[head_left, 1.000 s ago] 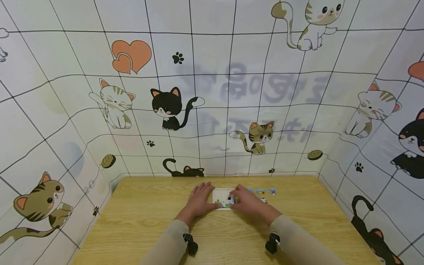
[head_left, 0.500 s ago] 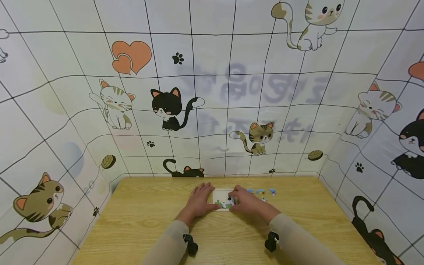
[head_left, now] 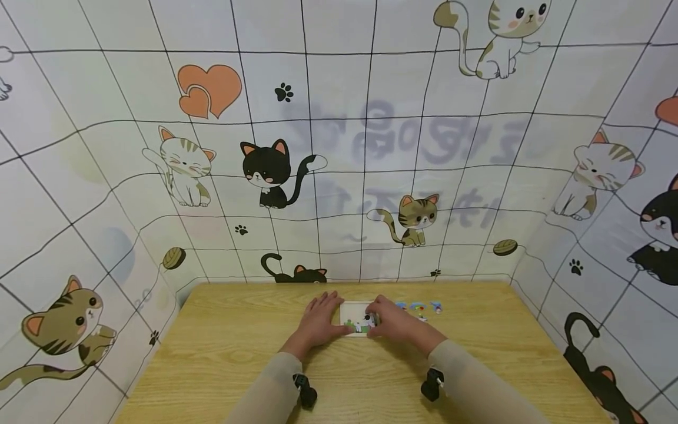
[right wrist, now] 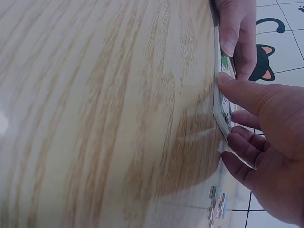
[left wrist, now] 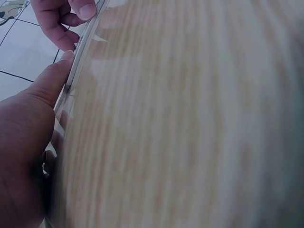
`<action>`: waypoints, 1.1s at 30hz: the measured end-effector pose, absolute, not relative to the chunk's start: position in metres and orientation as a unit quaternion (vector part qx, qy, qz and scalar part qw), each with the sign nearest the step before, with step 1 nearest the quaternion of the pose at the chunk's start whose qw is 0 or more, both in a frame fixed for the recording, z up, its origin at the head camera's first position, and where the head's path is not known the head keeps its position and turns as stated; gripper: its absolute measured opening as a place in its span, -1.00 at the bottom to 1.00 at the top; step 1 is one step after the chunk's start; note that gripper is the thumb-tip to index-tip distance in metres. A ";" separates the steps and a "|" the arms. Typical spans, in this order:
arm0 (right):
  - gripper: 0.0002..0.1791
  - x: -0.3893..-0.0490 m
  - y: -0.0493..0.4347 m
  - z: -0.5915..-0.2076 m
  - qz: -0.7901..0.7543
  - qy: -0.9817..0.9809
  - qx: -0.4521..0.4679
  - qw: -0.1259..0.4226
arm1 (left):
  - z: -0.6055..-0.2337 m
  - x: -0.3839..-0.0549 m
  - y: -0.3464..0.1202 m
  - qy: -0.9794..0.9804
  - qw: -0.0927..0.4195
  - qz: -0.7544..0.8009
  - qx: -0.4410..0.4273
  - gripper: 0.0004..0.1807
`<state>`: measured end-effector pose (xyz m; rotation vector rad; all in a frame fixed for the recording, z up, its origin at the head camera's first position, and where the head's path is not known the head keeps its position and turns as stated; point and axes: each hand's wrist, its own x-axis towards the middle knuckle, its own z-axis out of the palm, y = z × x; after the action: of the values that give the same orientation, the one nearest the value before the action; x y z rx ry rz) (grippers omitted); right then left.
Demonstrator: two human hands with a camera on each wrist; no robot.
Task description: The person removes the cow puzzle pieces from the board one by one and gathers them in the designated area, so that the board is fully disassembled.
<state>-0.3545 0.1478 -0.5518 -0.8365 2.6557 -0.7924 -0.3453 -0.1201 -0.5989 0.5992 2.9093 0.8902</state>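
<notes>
A shallow white puzzle tray (head_left: 349, 308) lies near the back of the table, with green, white and black printed pieces along its near side. My left hand (head_left: 318, 323) rests at its left edge, fingers straight and thumb on the near rim. At the right side, my right hand (head_left: 397, 323) curls its index finger and thumb round a black-and-white puzzle piece (head_left: 370, 320) in the tray; the hand partly hides it. In the right wrist view, the thumb (right wrist: 242, 90) touches the near rim and the other fingers bend beside the tray's corner.
Several loose puzzle pieces (head_left: 417, 307) lie right of the tray, one partly behind my right hand. The wooden table (head_left: 238, 347) meets a cat-print cloth (head_left: 339, 176) at the back and sides.
My right wrist has shifted slightly left and away from me, with the fingers staying at the same piece. The left hand and the tray hold their place.
</notes>
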 end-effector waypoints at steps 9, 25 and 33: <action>-0.42 -0.359 0.151 -0.558 -0.279 0.909 -0.278 0.133 | -0.600 -0.345 -0.118 0.938 0.020 0.288 0.193 -0.01; -0.44 -0.360 0.155 -0.564 -0.291 0.907 -0.282 0.119 | -0.603 -0.349 -0.120 0.935 0.016 0.293 0.198 -0.02; -0.43 -0.357 0.156 -0.561 -0.312 0.900 -0.279 0.123 | -0.601 -0.347 -0.120 0.933 0.016 0.297 0.200 -0.02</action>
<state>-0.3573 0.1558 -0.5608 -0.8150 2.6242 -0.9093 -0.3471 -0.1199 -0.6006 0.6225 2.9025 0.9250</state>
